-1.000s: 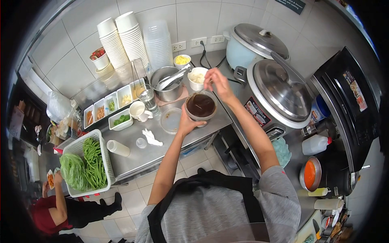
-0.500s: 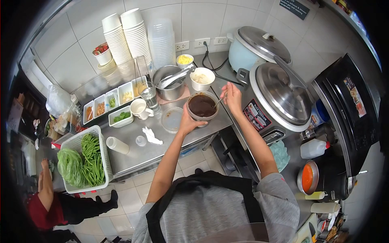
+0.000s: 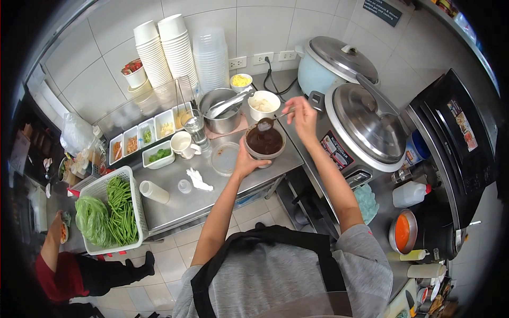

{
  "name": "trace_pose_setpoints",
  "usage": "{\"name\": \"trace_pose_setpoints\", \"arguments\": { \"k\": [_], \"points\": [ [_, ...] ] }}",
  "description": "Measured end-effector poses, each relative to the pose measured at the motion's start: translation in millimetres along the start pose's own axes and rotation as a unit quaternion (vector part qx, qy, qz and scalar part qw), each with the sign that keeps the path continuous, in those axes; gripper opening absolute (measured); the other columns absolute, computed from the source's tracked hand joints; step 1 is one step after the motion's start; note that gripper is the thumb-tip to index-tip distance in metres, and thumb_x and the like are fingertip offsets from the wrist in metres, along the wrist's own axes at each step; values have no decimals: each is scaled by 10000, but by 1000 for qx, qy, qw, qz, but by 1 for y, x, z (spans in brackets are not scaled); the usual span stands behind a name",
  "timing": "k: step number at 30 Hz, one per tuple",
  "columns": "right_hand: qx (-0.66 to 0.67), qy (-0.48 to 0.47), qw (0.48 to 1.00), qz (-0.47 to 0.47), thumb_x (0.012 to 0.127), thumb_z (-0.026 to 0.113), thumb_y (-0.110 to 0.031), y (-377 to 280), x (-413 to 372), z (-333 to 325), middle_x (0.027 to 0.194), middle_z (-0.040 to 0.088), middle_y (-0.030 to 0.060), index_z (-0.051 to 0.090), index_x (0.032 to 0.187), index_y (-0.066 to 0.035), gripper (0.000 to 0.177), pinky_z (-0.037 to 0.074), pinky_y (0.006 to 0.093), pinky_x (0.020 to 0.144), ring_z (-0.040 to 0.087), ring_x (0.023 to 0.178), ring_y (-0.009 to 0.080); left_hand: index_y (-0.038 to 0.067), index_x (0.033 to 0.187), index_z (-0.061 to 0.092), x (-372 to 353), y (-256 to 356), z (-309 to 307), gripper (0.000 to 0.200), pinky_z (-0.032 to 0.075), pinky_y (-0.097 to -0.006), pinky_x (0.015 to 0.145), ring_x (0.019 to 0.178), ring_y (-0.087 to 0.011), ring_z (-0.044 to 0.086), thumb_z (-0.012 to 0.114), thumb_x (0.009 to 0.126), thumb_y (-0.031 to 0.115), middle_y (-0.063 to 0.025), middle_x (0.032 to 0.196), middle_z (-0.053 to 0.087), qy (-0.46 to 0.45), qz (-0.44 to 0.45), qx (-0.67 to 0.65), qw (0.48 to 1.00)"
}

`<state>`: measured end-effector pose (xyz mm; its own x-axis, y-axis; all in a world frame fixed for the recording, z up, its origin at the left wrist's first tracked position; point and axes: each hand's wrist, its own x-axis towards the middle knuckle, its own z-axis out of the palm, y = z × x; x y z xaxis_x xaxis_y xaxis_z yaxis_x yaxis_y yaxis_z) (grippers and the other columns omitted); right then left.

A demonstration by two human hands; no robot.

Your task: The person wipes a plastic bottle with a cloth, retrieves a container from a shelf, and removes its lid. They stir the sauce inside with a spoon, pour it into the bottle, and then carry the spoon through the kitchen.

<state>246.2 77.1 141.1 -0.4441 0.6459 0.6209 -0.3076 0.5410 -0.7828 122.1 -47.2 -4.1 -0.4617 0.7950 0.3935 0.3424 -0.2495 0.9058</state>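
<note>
A round tub of dark brown sauce is held at its left and lower side by my left hand, near the counter's front edge. My right hand pinches the handle of a metal spoon, whose sauce-coated bowl is over the far rim of the tub. Just left of the tub lies a clear round lid. Behind it stand a white bowl with pale contents and a steel pot with tongs across it.
Rice cookers stand at the right. A white mug, a water glass and topping trays are on the left. Further left is a basket of green beans. A co-worker in a red top is at lower left.
The spoon has come up out of the sauce and my right hand has turned with it. The co-worker's arm has shifted, and an orange item now shows near their hand.
</note>
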Motion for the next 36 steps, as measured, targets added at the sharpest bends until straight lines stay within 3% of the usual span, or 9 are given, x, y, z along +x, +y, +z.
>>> {"name": "trace_pose_setpoints", "arguments": {
  "k": [2,5,11,18,21,25,31,34,36],
  "points": [
    [-32,-48,998,-16,970,370,-231,10,-7,10,684,588,68,494,857,-2,284,389,199,447,481,492,65,28,1300,243,0,-5,1,1114,358,-354,997,1171,-260,432,889,404,166,-135,1249,420,7,3,-17,1000],
    [27,-84,996,-4,968,371,-223,22,-19,19,687,590,64,485,861,-8,266,392,205,469,475,495,61,34,1294,259,0,-5,2,1104,365,-354,991,1166,-267,437,889,397,169,-133,1241,429,12,0,-22,1000],
    [-1,-167,983,72,962,385,-214,0,-26,-1,644,577,43,485,864,-23,237,369,198,476,446,489,60,32,1294,252,0,-7,2,1106,362,-360,993,1165,-270,439,888,399,168,-140,1245,430,8,3,-24,1000],
    [8,-101,994,-48,953,405,-177,-19,-1,-13,656,581,39,498,876,-14,204,372,201,481,451,518,55,30,1302,240,0,-4,2,1120,359,-365,998,1174,-273,432,888,400,175,-146,1257,412,9,4,-18,1000],
    [10,-118,993,-20,939,434,-150,-6,2,3,671,591,41,504,861,-12,173,391,211,495,473,526,63,28,1303,239,0,-8,2,1121,359,-364,999,1174,-276,433,888,400,174,-149,1258,412,14,8,-15,1000],
    [-117,-153,980,-60,906,505,-136,22,-3,7,695,591,14,557,857,-12,143,396,217,491,482,533,63,27,1304,239,1,-10,2,1121,357,-364,1001,1177,-276,432,887,402,173,-154,1255,420,5,-1,-25,1000],
    [-167,-96,979,72,803,620,-99,56,-7,-12,689,605,63,615,892,-17,121,451,272,540,558,559,130,24,1305,237,-1,-4,3,1117,345,-366,1006,1188,-284,423,887,409,175,-162,1268,420,6,1,-24,1000],
    [-256,-82,962,52,747,638,-100,81,-4,-17,731,638,104,630,889,-24,161,480,302,574,628,623,185,20,1317,223,-1,-7,0,1135,320,-371,1022,1203,-292,405,887,415,201,-167,1287,405,5,4,-33,999],
    [-319,-83,942,66,740,640,-194,109,0,-19,706,643,144,656,805,-35,172,489,341,575,642,625,252,15,1330,214,-3,-7,0,1153,292,-375,1039,1221,-292,383,886,417,226,-169,1300,392,10,1,-31,999]
  ]
}}
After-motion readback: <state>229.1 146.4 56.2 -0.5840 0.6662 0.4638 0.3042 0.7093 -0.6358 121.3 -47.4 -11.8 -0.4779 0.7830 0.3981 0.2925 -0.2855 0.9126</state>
